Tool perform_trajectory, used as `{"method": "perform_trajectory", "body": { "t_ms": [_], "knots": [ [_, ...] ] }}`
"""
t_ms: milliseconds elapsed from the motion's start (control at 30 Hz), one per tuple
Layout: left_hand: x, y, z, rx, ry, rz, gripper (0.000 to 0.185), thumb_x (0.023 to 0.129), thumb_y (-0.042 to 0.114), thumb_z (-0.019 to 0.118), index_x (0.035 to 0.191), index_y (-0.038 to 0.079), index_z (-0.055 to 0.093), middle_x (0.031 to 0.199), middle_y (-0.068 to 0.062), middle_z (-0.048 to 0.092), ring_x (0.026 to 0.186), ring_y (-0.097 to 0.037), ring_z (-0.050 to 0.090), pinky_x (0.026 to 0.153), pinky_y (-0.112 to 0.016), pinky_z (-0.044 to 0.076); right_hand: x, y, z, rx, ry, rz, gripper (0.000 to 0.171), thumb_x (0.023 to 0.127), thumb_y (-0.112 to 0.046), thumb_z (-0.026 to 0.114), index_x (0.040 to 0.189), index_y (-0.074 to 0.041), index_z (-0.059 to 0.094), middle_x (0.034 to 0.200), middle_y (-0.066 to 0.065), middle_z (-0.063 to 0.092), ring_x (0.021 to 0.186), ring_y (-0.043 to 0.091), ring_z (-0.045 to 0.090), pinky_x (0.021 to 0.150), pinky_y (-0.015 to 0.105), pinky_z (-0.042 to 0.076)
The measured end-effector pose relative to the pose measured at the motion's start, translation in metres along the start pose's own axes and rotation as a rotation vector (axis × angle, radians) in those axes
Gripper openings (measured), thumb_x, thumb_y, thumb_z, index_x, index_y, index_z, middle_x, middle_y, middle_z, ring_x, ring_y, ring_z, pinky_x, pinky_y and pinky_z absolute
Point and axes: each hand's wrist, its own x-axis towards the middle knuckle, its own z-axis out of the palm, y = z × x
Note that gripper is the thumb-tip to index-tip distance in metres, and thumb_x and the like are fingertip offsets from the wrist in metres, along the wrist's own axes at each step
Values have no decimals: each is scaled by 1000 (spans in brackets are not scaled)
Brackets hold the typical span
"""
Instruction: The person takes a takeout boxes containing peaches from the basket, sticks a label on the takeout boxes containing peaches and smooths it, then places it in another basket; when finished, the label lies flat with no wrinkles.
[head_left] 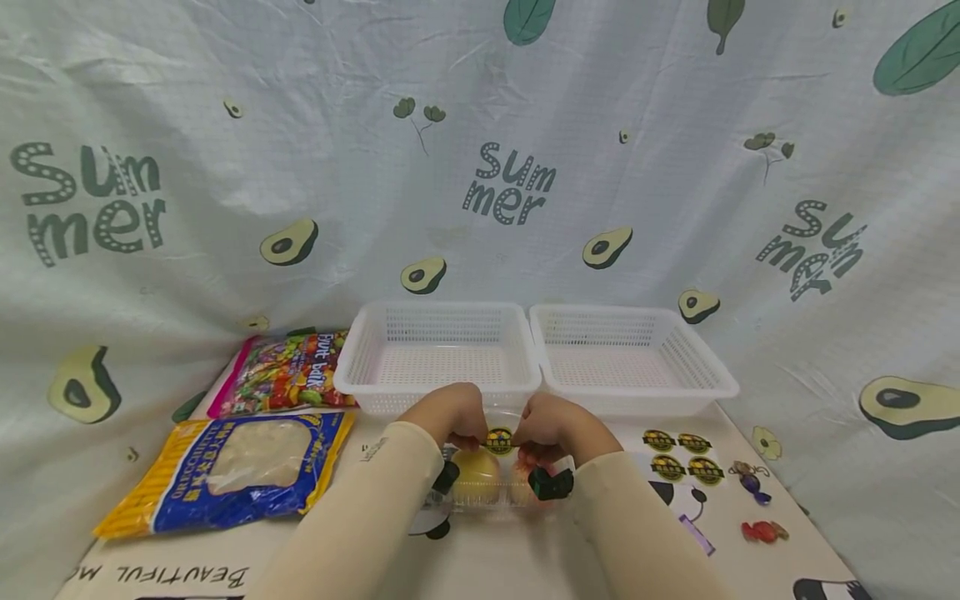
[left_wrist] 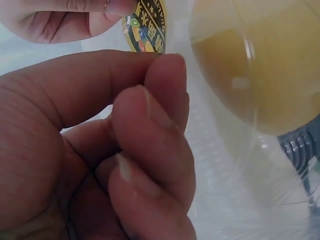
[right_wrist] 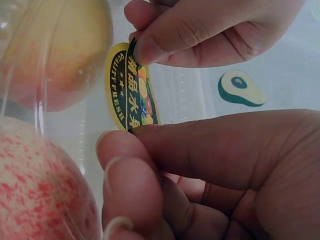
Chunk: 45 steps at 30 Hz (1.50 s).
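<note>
Clear plastic fruit box (head_left: pixel 487 497) on the counter (head_left: pixel 525 567), near side of two white baskets (head_left: pixel 438 354), holds a yellow fruit (head_left: pixel 475 477) and a red-speckled fruit (right_wrist: pixel 40 190). Left hand (head_left: pixel 448 414) and right hand (head_left: pixel 551 427) each pinch an edge of the round yellow-and-black sticker (head_left: pixel 498 440) above the box. Snack bags (head_left: pixel 232 471) lie at left.

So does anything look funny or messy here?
Only one thing: the round yellow-and-black fruit sticker stands on edge, pinched between both hands above the clear plastic fruit box, not stuck flat. Two wrapped sweets lie loose beside the sticker sheet. Nothing looks spilled or broken.
</note>
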Motion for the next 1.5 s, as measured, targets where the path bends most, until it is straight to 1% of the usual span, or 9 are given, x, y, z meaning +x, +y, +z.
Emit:
{"method": "perform_trajectory", "body": {
  "t_ms": [167,400,633,767,867,1033,1200,1367,1500],
  "knots": [
    [1,-1,0,14,-28,-4,10,85,-3,68,75,-1,70,58,-3,62,46,-9,54,48,-19,47,2,2,3,12,6,-2,22,91,-4,68,69,-3,64,59,4,63,49,12,56,46,23,50],
    [1,-1,0,18,-16,-15,14,86,2,73,72,2,71,66,-5,65,52,-11,55,52,-21,49,3,2,7,-20,37,4,21,89,-5,72,69,-3,64,59,5,63,48,12,57,46,23,50],
    [-4,5,5,172,108,-46,33,88,37,79,72,8,75,60,-3,66,52,-14,54,56,-30,47,1,-1,9,-55,99,15,28,80,-12,86,68,-6,62,56,2,58,48,11,54,47,22,48],
    [-7,7,10,174,162,-50,36,84,45,81,74,11,77,61,-3,66,55,-16,56,57,-32,46,1,-2,9,-83,104,20,28,78,-15,90,69,-6,64,57,1,56,50,11,53,48,22,48],
    [-6,7,11,140,155,-63,35,84,43,83,72,10,76,64,-4,68,55,-16,56,56,-32,45,0,-2,7,-107,103,29,26,78,-15,90,72,-4,67,60,3,61,51,11,55,49,23,50],
    [-1,1,5,125,92,-62,35,88,35,81,69,7,74,62,-4,68,50,-13,54,55,-29,47,-2,-1,2,-143,101,46,21,81,-11,87,76,-2,69,64,6,67,51,11,60,51,24,54],
    [2,-2,1,5,48,-54,29,92,22,79,71,3,73,63,-6,65,52,-15,55,50,-26,48,-3,1,-3,-114,96,51,20,83,-9,84,76,-2,67,61,5,66,51,10,60,50,22,53],
    [2,-1,2,-42,57,-39,27,93,19,77,73,1,73,63,-6,64,54,-15,57,53,-26,51,-3,5,-6,-101,108,33,23,83,-9,85,74,-3,65,60,5,64,51,11,58,50,23,52],
    [4,-8,6,-22,110,14,29,91,22,79,70,3,70,61,-5,63,53,-15,60,57,-29,57,-3,9,-7,-75,123,-18,27,81,-12,86,69,-5,63,58,4,63,50,11,55,50,25,53]
  ]
}}
